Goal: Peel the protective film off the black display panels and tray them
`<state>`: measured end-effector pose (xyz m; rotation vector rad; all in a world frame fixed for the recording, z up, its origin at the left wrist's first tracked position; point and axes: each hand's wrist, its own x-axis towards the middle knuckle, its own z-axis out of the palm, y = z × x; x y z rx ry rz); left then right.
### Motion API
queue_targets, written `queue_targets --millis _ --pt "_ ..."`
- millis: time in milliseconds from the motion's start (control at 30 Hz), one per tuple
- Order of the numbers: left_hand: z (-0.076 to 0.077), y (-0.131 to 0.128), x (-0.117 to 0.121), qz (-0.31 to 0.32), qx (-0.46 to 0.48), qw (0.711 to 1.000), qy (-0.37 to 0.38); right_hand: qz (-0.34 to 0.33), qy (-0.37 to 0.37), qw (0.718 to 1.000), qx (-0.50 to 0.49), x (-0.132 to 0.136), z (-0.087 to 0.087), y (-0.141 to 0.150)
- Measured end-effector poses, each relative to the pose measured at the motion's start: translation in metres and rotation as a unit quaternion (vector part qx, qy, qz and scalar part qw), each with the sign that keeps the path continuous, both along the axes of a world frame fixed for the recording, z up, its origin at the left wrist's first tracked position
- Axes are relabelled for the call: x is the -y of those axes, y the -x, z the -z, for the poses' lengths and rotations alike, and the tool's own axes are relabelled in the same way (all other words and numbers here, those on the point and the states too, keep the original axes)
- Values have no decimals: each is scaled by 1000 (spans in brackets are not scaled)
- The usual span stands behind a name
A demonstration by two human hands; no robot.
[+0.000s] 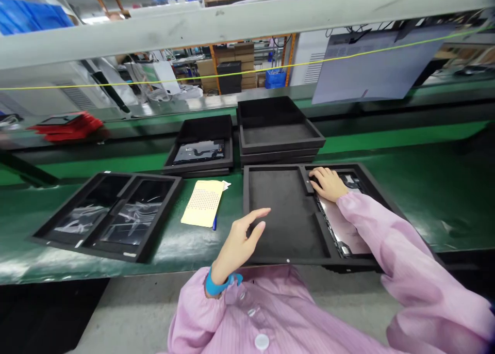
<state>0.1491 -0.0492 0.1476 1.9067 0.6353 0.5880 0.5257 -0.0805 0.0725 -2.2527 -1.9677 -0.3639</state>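
Observation:
My right hand (328, 183) reaches into the right compartment of a black foam tray (247, 189). Its fingers curl at the upper left edge of a flat device panel (340, 220) lying there; whether they grip it is hidden. The panel has a pinkish-grey surface with dark parts along its edge. Over the front left of the same tray hovers my left hand (242, 240), thumb and forefinger apart and nothing between them. A blue band circles the left wrist. The tray's left compartment holds nothing.
At left, a black tray (112, 214) holds two dark glossy panels. Beside it lie a yellow paper pad (203, 203) and a blue pen (214, 223). Behind are stacked black trays (280, 127) and another tray (228, 160) holding a panel. A pale beam (232, 21) crosses above.

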Motion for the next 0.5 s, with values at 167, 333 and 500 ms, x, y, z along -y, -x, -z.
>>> queue_targets --millis 167,333,500 --pt "4 4 -4 -7 25 998 53 9 6 1000 -18 -4 0 -5" --pt "2 -3 -8 -14 39 995 88 0 7 998 -55 -15 -11 -12" --pt "-6 -9 -8 32 66 984 160 -68 -49 992 -90 -10 -74 -10"
